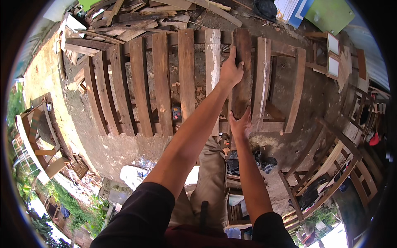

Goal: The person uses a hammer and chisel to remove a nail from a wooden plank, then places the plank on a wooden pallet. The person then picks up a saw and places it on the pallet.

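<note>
A row of upright-looking wooden slats lies across two long rails, forming a pallet-like wooden frame (186, 74). Toward its right side, a darker brown slat (243, 78) lies between my hands. My left hand (231, 71) grips its left edge near the far end, the index finger stretched along the wood. At the near end, my right hand (241, 124) grips the same slat, thumb on the left edge and fingers on the right. Flanking it are a slat with peeling white paint (213, 53) and a slat with a pale edge (261, 82).
Scrap boards (136, 25) are heaped beyond the frame. Through the gaps, a dark tool with red parts (177, 113) shows on the ground. More wooden frames (322, 173) stand at the right. A white-edged piece of furniture (31, 140) is at the far left.
</note>
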Demonstrator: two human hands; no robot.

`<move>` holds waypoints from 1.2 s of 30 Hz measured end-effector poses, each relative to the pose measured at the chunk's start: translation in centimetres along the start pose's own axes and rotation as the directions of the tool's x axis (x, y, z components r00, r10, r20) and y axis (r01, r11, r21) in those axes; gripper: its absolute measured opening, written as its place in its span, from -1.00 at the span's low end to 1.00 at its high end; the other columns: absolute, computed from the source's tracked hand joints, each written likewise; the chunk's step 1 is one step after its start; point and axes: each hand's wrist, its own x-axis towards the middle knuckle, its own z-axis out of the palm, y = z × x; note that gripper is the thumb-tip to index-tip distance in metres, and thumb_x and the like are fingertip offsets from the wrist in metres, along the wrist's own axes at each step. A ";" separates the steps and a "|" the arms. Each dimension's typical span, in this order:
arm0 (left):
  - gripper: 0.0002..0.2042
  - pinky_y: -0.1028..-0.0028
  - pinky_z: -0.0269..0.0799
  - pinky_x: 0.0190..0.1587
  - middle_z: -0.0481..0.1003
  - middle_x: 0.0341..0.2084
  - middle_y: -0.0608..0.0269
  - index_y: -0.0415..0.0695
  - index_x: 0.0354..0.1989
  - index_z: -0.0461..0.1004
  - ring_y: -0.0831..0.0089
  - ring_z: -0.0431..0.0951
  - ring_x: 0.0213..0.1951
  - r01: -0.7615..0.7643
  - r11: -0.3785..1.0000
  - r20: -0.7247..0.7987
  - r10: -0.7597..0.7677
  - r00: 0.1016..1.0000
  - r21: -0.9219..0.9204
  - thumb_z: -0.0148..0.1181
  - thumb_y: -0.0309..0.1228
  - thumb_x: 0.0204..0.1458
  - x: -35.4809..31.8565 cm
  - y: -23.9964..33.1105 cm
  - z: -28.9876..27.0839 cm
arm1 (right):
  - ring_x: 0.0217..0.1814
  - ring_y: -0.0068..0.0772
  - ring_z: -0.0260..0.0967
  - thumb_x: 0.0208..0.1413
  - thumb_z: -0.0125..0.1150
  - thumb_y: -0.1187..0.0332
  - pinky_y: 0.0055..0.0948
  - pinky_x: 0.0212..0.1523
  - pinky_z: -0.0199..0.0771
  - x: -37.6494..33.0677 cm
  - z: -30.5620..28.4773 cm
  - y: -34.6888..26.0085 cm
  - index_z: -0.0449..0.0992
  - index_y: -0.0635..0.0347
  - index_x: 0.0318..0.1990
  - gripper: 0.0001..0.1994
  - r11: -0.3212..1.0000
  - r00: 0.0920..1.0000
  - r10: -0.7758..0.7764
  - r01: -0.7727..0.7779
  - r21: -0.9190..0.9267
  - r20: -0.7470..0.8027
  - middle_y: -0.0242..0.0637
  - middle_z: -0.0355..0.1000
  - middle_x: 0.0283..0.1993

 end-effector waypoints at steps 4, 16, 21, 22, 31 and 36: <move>-0.30 0.19 0.38 0.15 0.46 0.06 -0.24 -0.11 0.45 -0.02 -0.10 0.47 0.10 -0.054 0.998 -0.076 0.056 0.996 0.032 0.13 -0.41 0.14 0.3 -0.6 0.4 | 0.12 0.28 0.39 0.00 0.39 0.07 0.02 0.10 0.45 0.1 -0.4 -0.1 0.06 0.34 0.35 -0.12 1.000 0.999 0.014 -0.013 -0.019 0.033 0.26 0.34 0.18; -0.34 0.31 0.41 0.14 0.47 0.08 -0.22 -0.23 0.41 0.09 0.03 0.50 0.13 -0.182 0.983 -0.127 0.177 0.976 -0.026 0.14 -0.49 0.11 1.3 -2.2 1.2 | 0.17 0.27 0.36 0.03 0.37 0.03 -0.02 0.14 0.44 0.6 -0.8 -1.1 0.01 0.34 0.36 -0.11 0.988 0.972 0.150 -0.140 -0.069 0.180 0.25 0.29 0.22; -0.32 0.39 0.38 0.18 0.44 0.16 -0.12 -0.27 0.39 0.12 0.18 0.47 0.19 -0.176 0.984 -0.089 0.173 0.981 -0.037 0.23 -0.48 0.07 2.3 -2.8 0.8 | 0.07 0.23 0.43 0.04 0.36 0.11 -0.04 0.02 0.53 0.8 -1.1 -1.8 -0.01 0.37 0.31 -0.15 0.984 0.963 0.180 -0.174 -0.049 0.202 0.24 0.28 0.19; -0.32 0.40 0.37 0.19 0.44 0.16 -0.11 -0.28 0.39 0.12 0.19 0.46 0.20 -0.175 0.984 -0.082 0.173 0.981 -0.020 0.25 -0.47 0.07 2.4 -2.8 0.6 | 0.06 0.22 0.44 0.04 0.37 0.11 -0.05 0.02 0.53 0.8 -1.0 -1.8 -0.01 0.37 0.31 -0.15 0.984 0.963 0.178 -0.174 -0.039 0.200 0.23 0.29 0.19; -0.29 0.43 0.24 0.28 0.34 0.27 -0.06 -0.29 0.41 0.05 0.29 0.31 0.32 -0.164 0.984 -0.002 0.164 0.986 -0.065 0.26 -0.53 0.10 2.6 -2.7 0.4 | 0.24 0.18 0.31 0.00 0.40 0.05 -0.07 0.10 0.49 0.6 -0.7 -1.4 -0.01 0.40 0.33 -0.09 0.986 0.965 0.140 -0.157 0.058 0.221 0.26 0.21 0.26; -0.27 0.45 0.21 0.29 0.34 0.27 -0.05 -0.33 0.41 0.05 0.30 0.31 0.32 -0.211 0.968 -0.017 0.211 0.977 -0.136 0.30 -0.52 0.08 4.2 -4.8 0.4 | 0.22 0.25 0.28 -0.11 0.50 0.02 -0.03 0.18 0.39 0.1 -2.5 -0.4 -0.06 0.41 0.36 0.05 0.983 0.990 0.013 -0.037 0.178 0.137 0.25 0.20 0.24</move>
